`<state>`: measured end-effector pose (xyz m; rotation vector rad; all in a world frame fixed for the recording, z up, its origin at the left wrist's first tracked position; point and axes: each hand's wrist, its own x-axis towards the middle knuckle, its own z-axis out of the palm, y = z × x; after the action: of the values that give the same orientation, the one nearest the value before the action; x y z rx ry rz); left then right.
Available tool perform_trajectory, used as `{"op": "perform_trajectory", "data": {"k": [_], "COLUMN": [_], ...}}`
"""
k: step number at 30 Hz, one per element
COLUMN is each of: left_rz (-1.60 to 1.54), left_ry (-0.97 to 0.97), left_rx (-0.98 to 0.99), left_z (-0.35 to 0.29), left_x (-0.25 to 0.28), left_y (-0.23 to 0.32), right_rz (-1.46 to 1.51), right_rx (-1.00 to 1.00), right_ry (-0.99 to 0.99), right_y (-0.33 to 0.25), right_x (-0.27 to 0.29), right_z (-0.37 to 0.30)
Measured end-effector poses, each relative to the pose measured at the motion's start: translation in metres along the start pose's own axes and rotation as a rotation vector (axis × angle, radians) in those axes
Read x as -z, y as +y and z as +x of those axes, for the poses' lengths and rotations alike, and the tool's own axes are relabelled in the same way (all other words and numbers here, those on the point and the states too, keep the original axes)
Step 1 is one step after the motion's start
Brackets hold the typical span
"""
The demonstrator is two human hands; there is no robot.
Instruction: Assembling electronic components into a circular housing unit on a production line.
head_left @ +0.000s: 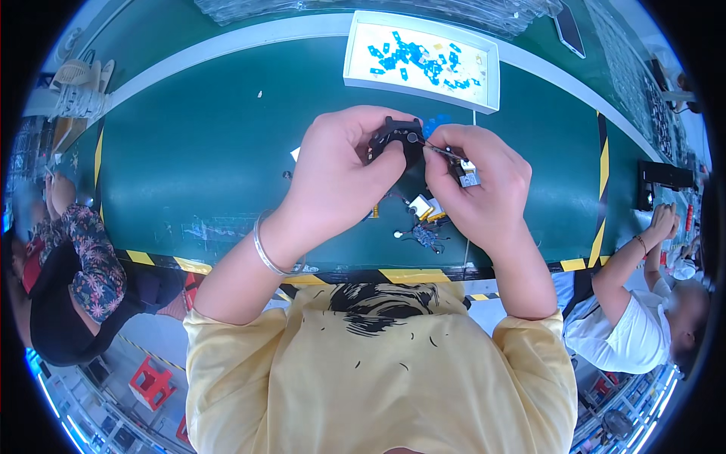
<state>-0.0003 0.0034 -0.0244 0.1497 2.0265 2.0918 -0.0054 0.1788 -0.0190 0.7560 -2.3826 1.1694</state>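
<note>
and here we are, both hands together over the green tabletop (197, 151), with the black part (401, 130) right between them, just on the near side of a shallow white box (352, 60). the left hand (340, 166) has it firmly: the grip is closed, thumb pressed across the near face, fingers curled round the far side. a small round disc (412, 138) shows on the part's right end. over to the right hand (488, 174), and this grip is a tight pinch, thumb and forefinger drawn together on a thin dark strand (446, 150) beside the part; it looks like a wire, though at this size it's hard to be certain. a blue piece (437, 121) peeks out just beyond those fingertips, and a small silvery block (469, 178) sits just under the same hand.

down on the tabletop, between the forearms, there's a little cluster of white-and-yellow blocks (425, 207), and nearer the body a tangle of fine wires (428, 237). the white box holds a scatter of bright blue bits (412, 54). striped tape (603, 166) marks the tabletop's edges, a phone (569, 32) lies up at the far right, and a co-worker sits on either side: a floral sleeve (92, 234) left, a white shirt (624, 337) right.
</note>
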Motion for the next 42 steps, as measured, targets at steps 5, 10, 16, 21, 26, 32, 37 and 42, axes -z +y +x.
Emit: {"op": "perform_trajectory", "data": {"k": [5, 10, 16, 21, 26, 32, 37, 42], "left_rz": [0.019, -0.026, -0.01, -0.042, -0.14, -0.445, -0.415, -0.445], "left_ry": [-0.009, -0.035, -0.013, -0.035, -0.036, -0.032, -0.082, -0.131], "left_rx": [0.016, 0.089, 0.043, 0.003, 0.065, 0.176, 0.152, 0.161], "left_z": [0.001, 0.004, 0.001, 0.001, 0.005, 0.012, 0.012, 0.012], "left_x": [0.001, 0.003, 0.0, 0.0, 0.004, 0.007, 0.012, 0.011], "left_y": [0.001, 0.004, 0.003, 0.005, 0.004, 0.003, 0.0, -0.001], "right_rz": [-0.023, -0.016, -0.077, -0.081, 0.194, 0.904, 0.968, 0.913], "right_rx": [0.05, 0.047, 0.071, 0.11, -0.115, -0.65, -0.719, -0.662], "right_ry": [-0.002, -0.006, -0.021, 0.006, -0.014, -0.201, -0.202, -0.188], "right_y": [0.001, 0.001, 0.001, 0.002, 0.002, 0.014, 0.015, 0.016], "right_x": [0.0, 0.0, -0.002, -0.004, -0.007, 0.005, 0.019, 0.019], "right_z": [0.001, 0.002, 0.001, 0.0, -0.002, 0.005, 0.011, 0.01]}}
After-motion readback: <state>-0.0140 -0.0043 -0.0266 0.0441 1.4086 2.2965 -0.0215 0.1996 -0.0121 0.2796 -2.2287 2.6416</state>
